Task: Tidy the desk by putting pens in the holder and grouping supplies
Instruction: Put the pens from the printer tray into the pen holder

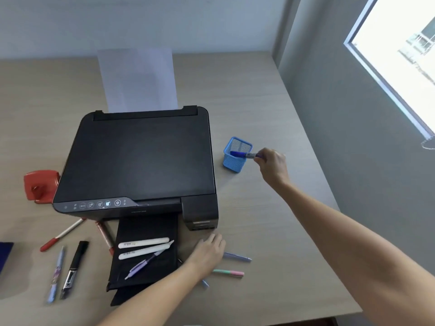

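One blue pen [242, 154] | entering mesh holder [236, 158] | right hand [273, 164] pinching it

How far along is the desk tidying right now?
Barely begun. The blue mesh holder looks empty apart from the blue pen the right hand is lowering in. The left hand rests by loose pens; others lie on the printer tray and desk.

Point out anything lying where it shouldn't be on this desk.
Two white pens and a purple pen lie on the printer's output tray, where printed paper would come out. More pens are scattered on the desk, outside the blue mesh holder.
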